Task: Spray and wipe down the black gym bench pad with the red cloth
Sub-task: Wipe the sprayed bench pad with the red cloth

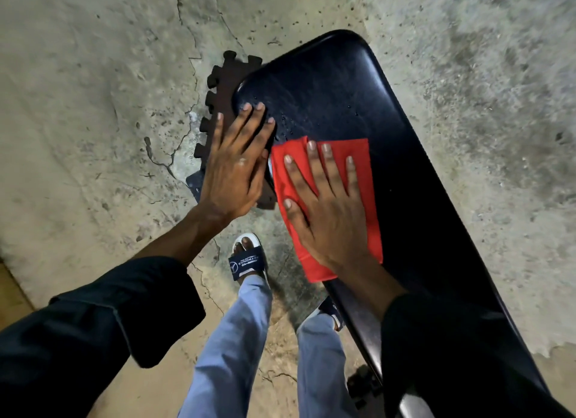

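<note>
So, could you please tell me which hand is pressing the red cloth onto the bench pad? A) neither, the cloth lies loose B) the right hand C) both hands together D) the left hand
B: the right hand lies flat with fingers spread on the red cloth, while the left hand rests bare on the edge of the black bench pad beside it.

bench pad (358, 99): 1 | red cloth (361, 168): 1 | hands: 2 | floor mat (218, 90): 1 | sandals: 2

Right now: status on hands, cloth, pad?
Right hand flat on red cloth, pressing it on bench pad. Left hand open, bracing pad edge. Droplets ahead of cloth. Nothing in the way.
</note>
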